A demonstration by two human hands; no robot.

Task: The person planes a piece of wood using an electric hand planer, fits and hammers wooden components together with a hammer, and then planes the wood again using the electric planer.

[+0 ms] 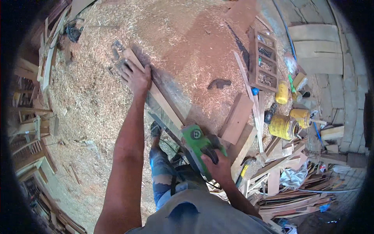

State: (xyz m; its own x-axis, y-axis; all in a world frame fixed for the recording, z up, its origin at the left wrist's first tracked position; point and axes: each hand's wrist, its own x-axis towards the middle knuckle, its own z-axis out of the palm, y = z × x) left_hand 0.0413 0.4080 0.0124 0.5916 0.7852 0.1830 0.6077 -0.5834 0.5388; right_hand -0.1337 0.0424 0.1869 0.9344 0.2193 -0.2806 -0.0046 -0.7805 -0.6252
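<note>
A long, narrow wooden board [165, 103] lies on a bench plank [171, 91] and slants from the upper left toward my body. Near its far end, my left hand [136, 78] grips the board from above, fingers over the left side and thumb at the right. My right hand [219, 167] is closed around the black handle of a green electric hand planer [194, 142]. The planer's front end meets the near end of the board; its underside is hidden. A dark metal piece [117, 48] sits beside the board's far tip.
Wood shavings [89, 89] cover the floor. To the right are thick wood blocks [237, 117], a compartmented wooden box [264, 60], yellow jars [282, 126] and a pile of scrap strips [290, 202]. A dark tool-like object [219, 83] lies among the shavings. Wooden frames [31, 128] stand far left.
</note>
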